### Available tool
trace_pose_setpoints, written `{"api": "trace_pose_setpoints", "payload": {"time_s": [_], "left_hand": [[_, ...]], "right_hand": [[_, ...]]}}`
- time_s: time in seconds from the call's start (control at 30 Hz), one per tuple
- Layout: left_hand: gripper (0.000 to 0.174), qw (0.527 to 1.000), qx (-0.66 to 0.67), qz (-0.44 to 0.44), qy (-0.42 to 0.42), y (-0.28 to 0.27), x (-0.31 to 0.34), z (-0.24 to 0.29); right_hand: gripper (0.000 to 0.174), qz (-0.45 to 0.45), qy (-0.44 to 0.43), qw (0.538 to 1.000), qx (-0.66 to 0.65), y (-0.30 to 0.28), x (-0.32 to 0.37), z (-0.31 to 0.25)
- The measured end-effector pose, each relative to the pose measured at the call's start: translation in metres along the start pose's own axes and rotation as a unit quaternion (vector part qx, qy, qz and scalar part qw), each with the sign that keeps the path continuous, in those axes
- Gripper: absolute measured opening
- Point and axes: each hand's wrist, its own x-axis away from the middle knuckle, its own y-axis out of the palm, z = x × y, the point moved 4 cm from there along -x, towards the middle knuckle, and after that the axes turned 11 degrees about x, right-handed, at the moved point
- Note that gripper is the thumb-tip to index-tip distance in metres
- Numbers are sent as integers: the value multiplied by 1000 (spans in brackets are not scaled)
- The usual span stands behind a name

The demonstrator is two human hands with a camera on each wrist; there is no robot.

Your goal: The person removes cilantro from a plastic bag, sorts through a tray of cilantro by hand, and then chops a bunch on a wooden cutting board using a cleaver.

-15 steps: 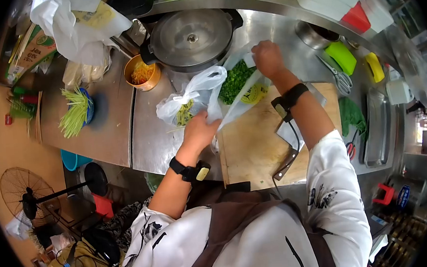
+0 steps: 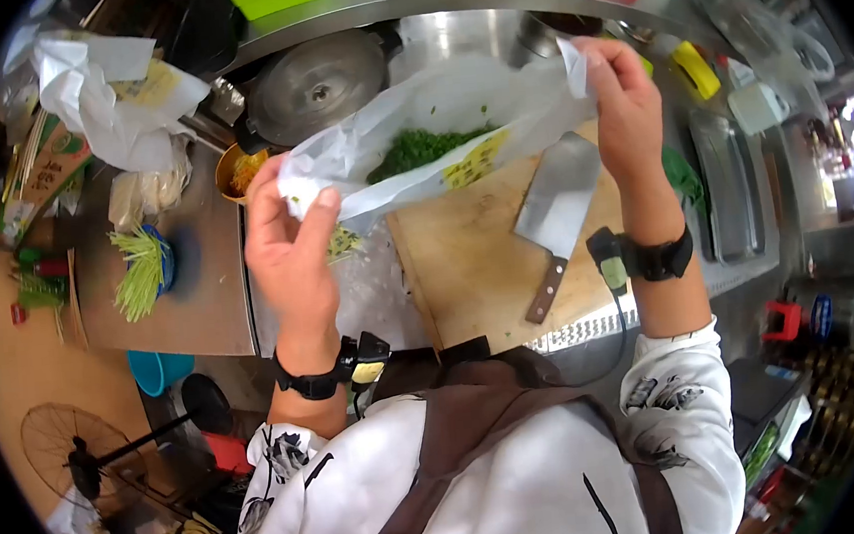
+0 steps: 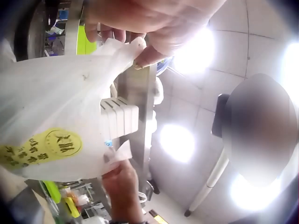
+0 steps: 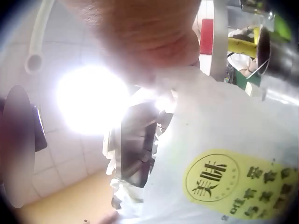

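Observation:
A white plastic bag (image 2: 515, 109) with a yellow printed label hangs stretched between both hands over the board. Chopped greens (image 2: 418, 153) lie inside it, seen through its wide mouth. My left hand (image 2: 290, 253) pinches one top corner between thumb and fingers. The opposite corner is pinched by my right hand (image 2: 628, 116), its tip poking out above the fingers. In the left wrist view, the bag's side hangs flat below the left fingers. Under the bag, a cleaver (image 2: 562, 196) with a wooden handle lies on the wooden cutting board (image 2: 468, 274).
Behind the bag stands a lidded pan (image 2: 318, 90), with an orange bowl (image 2: 232, 172) of shredded food beside it. Pale green stalks (image 2: 137, 275) sit in a blue container at left. A metal tray (image 2: 731, 178) lies at right. A steel shelf (image 2: 358, 21) runs above the counter.
Both hands have moved apart and now spread the bag's mouth wide by its corners. The left hand has gone left and up. The cleaver, partly covered before, now shows whole.

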Motion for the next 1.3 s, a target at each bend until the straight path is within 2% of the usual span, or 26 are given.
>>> {"api": "trace_pose_setpoints", "payload": {"time_s": [0.1,0.2,0.27,0.33,0.37,0.4,0.47,0.5,0.57,0.6,0.67,0.7,0.77,0.8,0.83,0.87,0.9,0.93,0.97,1.0,1.07,1.13,1.2,1.23,1.27,1.3], "left_hand": [[27,996,80,-6,-37,3,14,14],[33,981,130,-141,-11,5,20,24],[38,975,146,-164,11,16,28,27],[53,959,140,-245,3,16,33,25],[61,961,77,-265,9,22,38,21],[70,959,11,-282,23,28,43,16],[107,935,-35,-346,-67,46,63,10],[108,943,-61,-306,-118,56,78,6],[75,891,-110,-371,-236,32,88,-19],[49,860,-175,-465,-118,30,94,-22],[45,850,-206,-468,-127,25,90,-41],[42,848,-247,-449,-137,19,84,-48],[39,842,-326,-400,-156,20,74,-51],[39,844,-325,-400,-150,28,76,-45],[38,899,-215,-286,-252,48,82,-30],[43,920,-96,-163,-345,58,87,-25],[46,924,-47,-155,-348,61,86,-27],[46,924,-45,-154,-347,60,86,-30],[41,914,-43,-202,-348,60,86,-33],[36,903,-43,-247,-348,64,89,-32],[30,917,-28,-239,-318,71,91,-28],[25,935,-15,-217,-279,80,90,-18],[22,929,44,-211,-302,82,89,-7],[24,910,53,-251,-325,72,87,-10],[24,917,54,-237,-317,63,88,-7],[20,908,-31,-292,-298,59,92,-4]], "right_hand": [[15,-8,9,996,-93,-33,39,-1],[12,-38,49,982,-178,-38,70,-15],[10,-64,59,963,-253,-31,82,-17],[11,-104,73,945,-301,-21,93,-30],[14,-126,85,942,-301,-14,101,-40],[13,-127,41,961,-243,-8,107,-49],[11,-141,-33,975,-170,4,121,-65],[10,-152,-67,974,-155,10,128,-73],[9,-130,-222,965,-45,22,140,-89],[12,-143,-300,943,-22,27,143,-96],[16,-96,-397,912,34,29,150,-109],[16,-91,-400,911,39,25,150,-107],[19,-128,-310,942,-13,20,144,-90],[19,-128,-316,940,-11,16,146,-81],[20,-150,-240,959,23,12,146,-64],[21,-171,-161,970,58,8,146,-52],[21,-172,-164,970,59,2,148,-53],[19,-213,-114,970,37,0,150,-52],[17,-254,-63,965,15,0,152,-50],[17,-258,-65,964,14,1,153,-47],[12,-91,-268,949,140,-3,153,-53],[12,-123,-278,945,124,-14,157,-70],[12,-163,-290,938,101,-17,164,-81],[13,-203,-260,941,69,-14,169,-81],[15,-241,-230,942,42,-11,171,-81],[12,-242,-197,950,-21,-13,168,-83]]}}
